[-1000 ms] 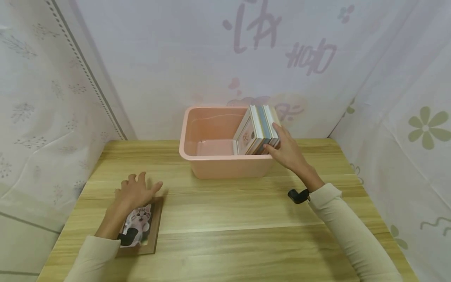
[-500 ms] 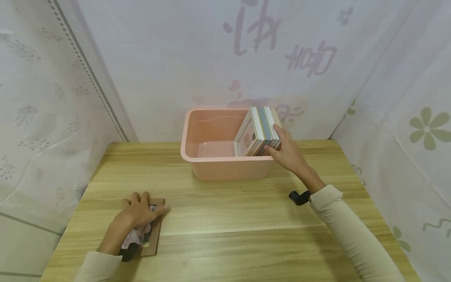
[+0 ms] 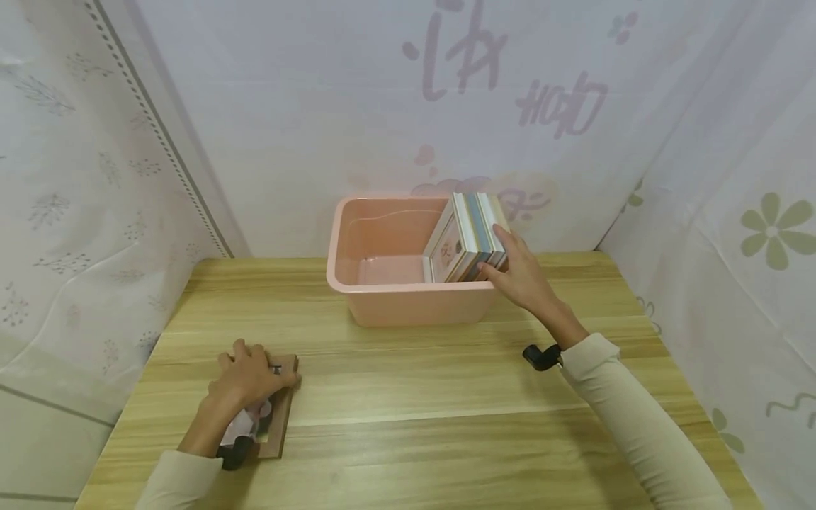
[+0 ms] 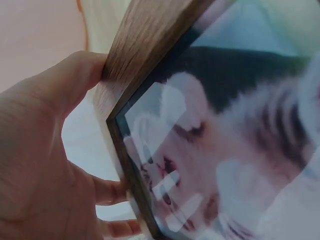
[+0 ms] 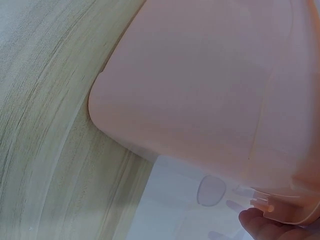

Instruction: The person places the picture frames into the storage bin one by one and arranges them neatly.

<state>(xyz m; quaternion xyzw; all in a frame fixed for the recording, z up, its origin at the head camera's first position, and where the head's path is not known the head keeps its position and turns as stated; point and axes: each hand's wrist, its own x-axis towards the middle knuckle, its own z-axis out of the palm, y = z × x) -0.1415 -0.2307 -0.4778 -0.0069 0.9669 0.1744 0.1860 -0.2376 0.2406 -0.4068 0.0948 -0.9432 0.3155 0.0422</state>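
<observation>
At the left of the table, my left hand (image 3: 244, 380) grips the far end of a brown wooden picture frame (image 3: 279, 425) with a kitten photo. The left wrist view shows the thumb on one edge of the wood and fingers along another; part of the photo is covered by my hand in the head view. A row of several picture frames (image 3: 474, 230) leans in the right half of a pink plastic bin (image 3: 417, 306). My right hand (image 3: 528, 278) holds the right end of that row, thumb on the near side and fingers reaching over the back.
The wooden table (image 3: 382, 397) carries the bin at its far edge, close to the patterned curtain (image 3: 287, 142). Bare floor of the bin (image 3: 389, 268) shows left of the row. A black wrist camera (image 3: 542, 357) sits on the right wrist.
My left hand has come down and back onto the kitten picture frame and taken hold of it; the frame's near end has shifted slightly. The right hand has stayed at the row.
</observation>
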